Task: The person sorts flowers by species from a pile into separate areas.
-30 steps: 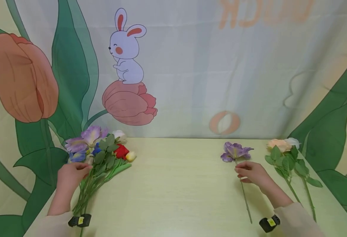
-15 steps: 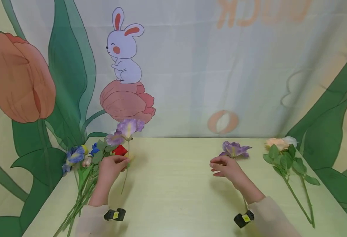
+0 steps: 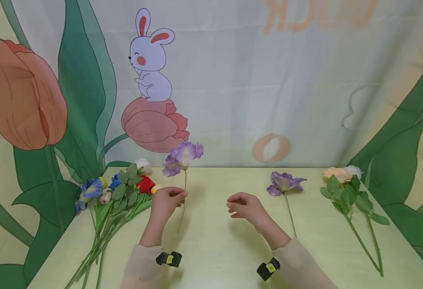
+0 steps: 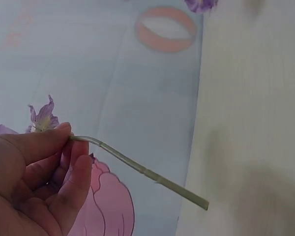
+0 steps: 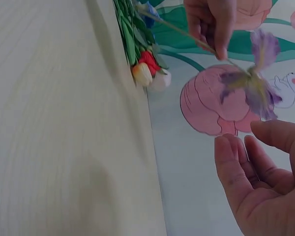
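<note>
My left hand pinches the stem of a purple iris between thumb and fingers, bloom up, over the middle-left of the table. In the left wrist view the thin green stem sticks out past the fingertips, and part of the bloom shows behind the hand. My right hand hovers to the right with nothing in its grasp, fingers loosely bent and thumb apart from them, as the right wrist view shows of this hand. A second purple iris lies on the table right of it, the stem's lower end behind the sleeve.
At the left of the pale table lies a pile of stems with a blue iris, a red flower and a white one. A peach rose and a white rose lie at the right. A printed curtain hangs behind.
The left hand has lifted the purple iris off the left pile and carried it right. The right hand has left the other iris on the table and moved left toward the middle.
</note>
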The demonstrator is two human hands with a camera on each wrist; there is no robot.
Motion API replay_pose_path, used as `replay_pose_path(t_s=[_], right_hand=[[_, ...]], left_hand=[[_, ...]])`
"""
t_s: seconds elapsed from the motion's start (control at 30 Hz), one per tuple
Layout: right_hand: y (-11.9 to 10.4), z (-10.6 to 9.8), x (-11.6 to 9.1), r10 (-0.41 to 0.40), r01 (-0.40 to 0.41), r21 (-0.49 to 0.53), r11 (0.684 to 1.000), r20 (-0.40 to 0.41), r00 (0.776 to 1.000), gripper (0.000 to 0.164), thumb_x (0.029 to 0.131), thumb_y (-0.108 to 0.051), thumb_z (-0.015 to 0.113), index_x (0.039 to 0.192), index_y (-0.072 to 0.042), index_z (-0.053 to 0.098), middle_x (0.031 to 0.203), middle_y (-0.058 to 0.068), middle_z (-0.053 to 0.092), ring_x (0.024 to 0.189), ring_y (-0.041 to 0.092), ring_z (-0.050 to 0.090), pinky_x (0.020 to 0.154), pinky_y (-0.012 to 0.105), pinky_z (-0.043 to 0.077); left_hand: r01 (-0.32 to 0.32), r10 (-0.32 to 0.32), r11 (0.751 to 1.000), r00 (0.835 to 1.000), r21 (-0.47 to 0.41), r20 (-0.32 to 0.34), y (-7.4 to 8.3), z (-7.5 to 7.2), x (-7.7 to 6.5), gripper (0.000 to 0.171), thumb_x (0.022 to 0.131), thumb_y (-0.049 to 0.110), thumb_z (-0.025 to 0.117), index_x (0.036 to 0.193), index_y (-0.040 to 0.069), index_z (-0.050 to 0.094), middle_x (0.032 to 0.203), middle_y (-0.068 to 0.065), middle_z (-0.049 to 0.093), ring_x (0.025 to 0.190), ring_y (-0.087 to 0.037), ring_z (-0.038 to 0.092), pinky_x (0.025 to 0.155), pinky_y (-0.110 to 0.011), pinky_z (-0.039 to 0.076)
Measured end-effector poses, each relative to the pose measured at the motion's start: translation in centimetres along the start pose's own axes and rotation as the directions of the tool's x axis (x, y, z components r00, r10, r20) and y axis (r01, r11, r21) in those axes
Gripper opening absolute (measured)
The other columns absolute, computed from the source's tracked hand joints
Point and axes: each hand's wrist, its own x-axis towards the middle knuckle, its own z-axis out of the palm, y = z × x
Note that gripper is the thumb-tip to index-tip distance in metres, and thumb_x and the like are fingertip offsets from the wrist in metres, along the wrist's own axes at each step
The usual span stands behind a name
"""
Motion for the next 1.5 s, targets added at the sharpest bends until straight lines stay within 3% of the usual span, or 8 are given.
replay_pose_path(t_s=[0.2, 0.47, 0.63, 0.77, 0.97, 1.13, 1.33, 1.5], right_hand=[[-0.2, 2.5, 0.4, -0.02, 0.02, 0.009, 1.0, 0.002, 1.0, 0.029, 0.094, -0.011, 0.063, 0.115, 0.01, 0.061, 0.11, 0.029, 0.066, 0.084, 0.016, 0.068, 0.078, 0.033, 0.062], [-0.6, 4.9, 0.7, -0.046, 0.046, 0.006, 0.999, -0.024, 0.999, 0.027, 0.092, -0.012, 0.067, 0.11, 0.009, 0.064, 0.1, 0.021, 0.07, 0.08, 0.014, 0.067, 0.076, 0.035, 0.062], [-0.6, 5.5, 0.8, -0.05, 0.05, 0.005, 0.999, -0.05, 0.998, 0.023, 0.092, -0.012, 0.067, 0.106, 0.007, 0.065, 0.098, 0.021, 0.071, 0.078, 0.013, 0.067, 0.076, 0.038, 0.062], [-0.5, 5.6, 0.8, -0.042, 0.043, 0.007, 0.999, -0.065, 0.997, 0.02, 0.091, -0.008, 0.066, 0.103, 0.007, 0.065, 0.095, 0.02, 0.071, 0.076, 0.012, 0.067, 0.075, 0.038, 0.062], [-0.2, 5.2, 0.9, -0.041, 0.042, 0.014, 0.999, -0.075, 0.996, 0.017, 0.091, -0.004, 0.064, 0.102, 0.01, 0.065, 0.095, 0.022, 0.07, 0.076, 0.012, 0.068, 0.073, 0.034, 0.062], [0.0, 4.4, 0.8, -0.031, 0.031, -0.001, 1.0, -0.087, 0.996, 0.017, 0.091, -0.002, 0.064, 0.103, 0.011, 0.065, 0.094, 0.022, 0.07, 0.076, 0.011, 0.067, 0.071, 0.031, 0.062], [0.3, 2.4, 0.3, 0.0, -0.004, -0.033, 0.999, -0.12, 0.993, 0.016, 0.092, -0.001, 0.064, 0.103, 0.01, 0.065, 0.095, 0.022, 0.07, 0.074, 0.009, 0.066, 0.068, 0.029, 0.061], [0.7, 0.4, -0.4, 0.018, -0.027, -0.072, 0.997, -0.119, 0.993, 0.018, 0.093, -0.002, 0.063, 0.105, 0.011, 0.064, 0.091, 0.017, 0.07, 0.074, 0.01, 0.065, 0.069, 0.03, 0.061]], left_hand=[[-0.002, 0.003, 0.999, 1.0, -0.044, 0.018, 0.7, 2.4, -0.2, 0.017, 0.088, 0.011, 0.073, 0.096, -0.004, 0.075, 0.079, -0.016, 0.073, 0.066, -0.016, 0.068, 0.066, -0.03, 0.061], [-0.039, 0.042, 0.995, 0.999, -0.092, 0.027, 1.2, 4.8, -0.7, 0.016, 0.089, 0.01, 0.071, 0.095, -0.004, 0.075, 0.08, -0.018, 0.074, 0.07, -0.028, 0.072, 0.065, -0.03, 0.061], [-0.035, 0.039, 0.991, 0.999, -0.132, 0.027, 1.5, 5.8, -0.7, 0.016, 0.089, 0.009, 0.07, 0.095, -0.005, 0.075, 0.083, -0.02, 0.075, 0.066, -0.014, 0.069, 0.065, -0.03, 0.061], [-0.029, 0.033, 0.989, 0.999, -0.148, 0.028, 1.6, 6.1, -0.7, 0.017, 0.09, 0.009, 0.07, 0.097, -0.005, 0.075, 0.086, -0.021, 0.075, 0.067, -0.013, 0.068, 0.065, -0.03, 0.061], [-0.054, 0.06, 0.987, 0.997, -0.149, 0.039, 1.8, 6.5, -0.8, 0.017, 0.09, 0.008, 0.069, 0.098, -0.006, 0.074, 0.088, -0.023, 0.075, 0.068, -0.015, 0.07, 0.063, -0.029, 0.061], [-0.091, 0.098, 0.992, 0.992, -0.086, 0.077, 1.7, 6.3, -0.7, 0.022, 0.09, 0.014, 0.071, 0.102, -0.004, 0.074, 0.087, -0.02, 0.075, 0.067, -0.022, 0.071, 0.061, -0.027, 0.058], [-0.112, 0.109, 0.993, 0.99, 0.026, 0.089, 1.4, 4.6, -0.7, 0.023, 0.089, 0.016, 0.072, 0.104, -0.001, 0.074, 0.083, -0.016, 0.075, 0.069, -0.03, 0.07, 0.056, -0.023, 0.052], [-0.08, 0.071, 0.991, 0.994, 0.11, 0.078, 0.5, 2.7, -0.4, 0.021, 0.089, 0.015, 0.071, 0.105, 0.001, 0.075, 0.082, -0.012, 0.074, 0.066, -0.019, 0.066, 0.057, -0.021, 0.049]])
